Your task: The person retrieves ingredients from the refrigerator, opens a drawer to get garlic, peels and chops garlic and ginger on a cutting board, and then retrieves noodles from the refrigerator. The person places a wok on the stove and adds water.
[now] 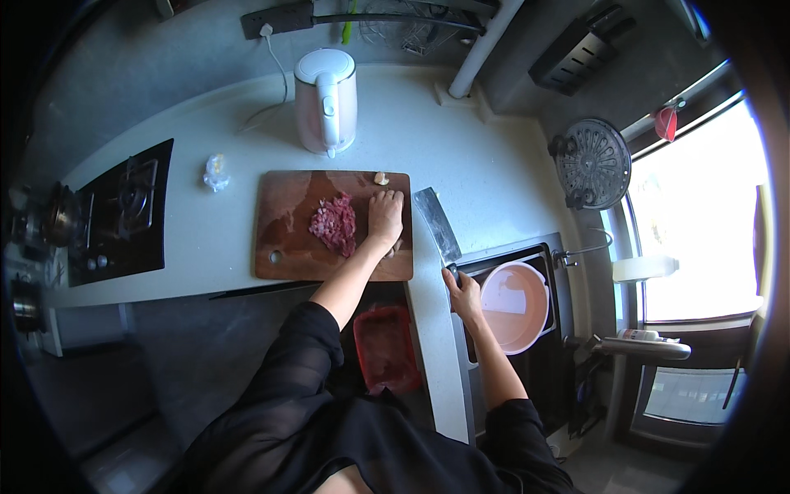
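My right hand (464,295) grips the dark handle of a cleaver (439,226); its broad blade lies over the counter just right of the wooden cutting board (290,262). Near the board's right edge my left hand (386,216) rests palm down, fingers bent. Small brownish pieces (394,249) show beside its wrist; what is under the fingers is hidden. Cut raw meat (334,225) sits in a pile on the board, left of that hand. A small pale piece, perhaps garlic (381,179), lies near the board's top right corner.
A white electric kettle (326,105) stands behind the board. A crumpled plastic bag (216,173) lies to the left, before the gas stove (123,210). At right, a pink basin (515,307) sits in the sink (551,250). A red bin (386,349) is below the counter.
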